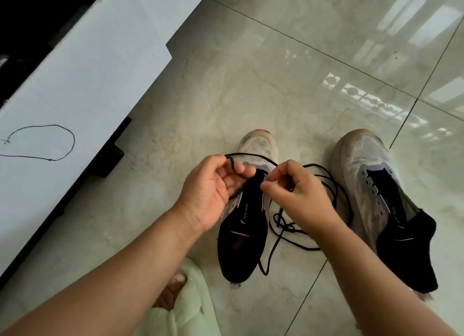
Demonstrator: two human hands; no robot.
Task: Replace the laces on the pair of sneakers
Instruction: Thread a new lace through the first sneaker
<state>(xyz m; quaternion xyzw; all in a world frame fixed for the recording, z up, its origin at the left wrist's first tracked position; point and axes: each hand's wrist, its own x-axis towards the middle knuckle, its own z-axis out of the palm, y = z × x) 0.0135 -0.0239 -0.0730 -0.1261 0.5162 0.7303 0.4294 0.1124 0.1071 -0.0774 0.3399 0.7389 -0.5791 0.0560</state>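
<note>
White lettering on the left sneaker (242, 225) tongue is too small to read. Above this sneaker, the left hand (209, 192) pinches a black lace (253, 156) between curled fingers, and the right hand (298, 193) pinches it too. The right sneaker (381, 197) stands well apart on the tiled floor (288, 84).

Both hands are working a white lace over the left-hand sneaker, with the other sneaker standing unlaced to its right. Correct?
Not quite: the lace is black, not white, as the head view shows. The left hand and right hand do pinch it over the left-hand sneaker; the other sneaker stands unlaced.
</note>
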